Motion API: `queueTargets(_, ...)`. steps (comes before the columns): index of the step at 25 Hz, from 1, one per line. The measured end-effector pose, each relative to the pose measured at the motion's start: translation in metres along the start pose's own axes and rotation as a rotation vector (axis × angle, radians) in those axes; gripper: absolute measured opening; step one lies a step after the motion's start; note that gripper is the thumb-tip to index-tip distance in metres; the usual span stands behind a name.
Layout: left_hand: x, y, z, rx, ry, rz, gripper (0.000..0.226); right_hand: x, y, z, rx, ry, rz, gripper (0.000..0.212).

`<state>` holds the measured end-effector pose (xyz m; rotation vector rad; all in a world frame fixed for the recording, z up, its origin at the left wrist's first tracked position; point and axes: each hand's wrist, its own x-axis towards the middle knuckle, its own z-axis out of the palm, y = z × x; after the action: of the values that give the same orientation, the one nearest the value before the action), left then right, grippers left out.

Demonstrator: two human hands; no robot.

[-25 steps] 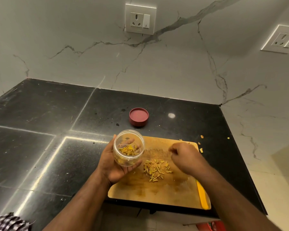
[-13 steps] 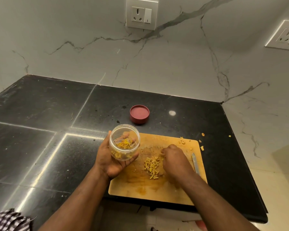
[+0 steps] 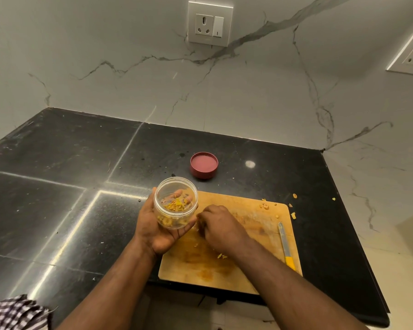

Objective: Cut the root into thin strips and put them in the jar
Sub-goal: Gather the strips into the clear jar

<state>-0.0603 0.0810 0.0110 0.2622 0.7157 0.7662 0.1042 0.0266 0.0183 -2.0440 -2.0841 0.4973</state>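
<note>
Cradling clear plastic jar in left hand, fingers curled round its base, mouth tilting up toward camera; yellow root strips lying inside. Holding it over the near-left corner of wooden cutting board. Resting right hand knuckles-up on board, just beside jar, fingers bunched downward; whether pinching strips, cannot tell. Showing a few yellow bits at the wrist. Lying along board's right edge: knife, yellow handle nearest. Sitting upturned on black countertop behind board: red lid. Scattering past board's far-right corner: yellow scraps. Peeking in at bottom left: checked cloth.
</note>
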Motion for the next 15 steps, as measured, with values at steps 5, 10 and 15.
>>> queueTargets(5, 0.0, 0.001, -0.001, -0.002, -0.01, -0.007, 0.066, -0.025, 0.005, 0.006, -0.141, -0.022, -0.214, 0.03)
queueTargets(10, 0.004, -0.004, 0.003, 0.001, -0.007, -0.029, 0.066, -0.03, 0.036, -0.011, -0.011, 0.071, -0.039, 0.032)
queueTargets(15, 0.009, -0.009, 0.009, 0.015, -0.024, -0.062, 0.068, -0.053, 0.03, 0.009, -0.065, 0.026, -0.149, 0.037)
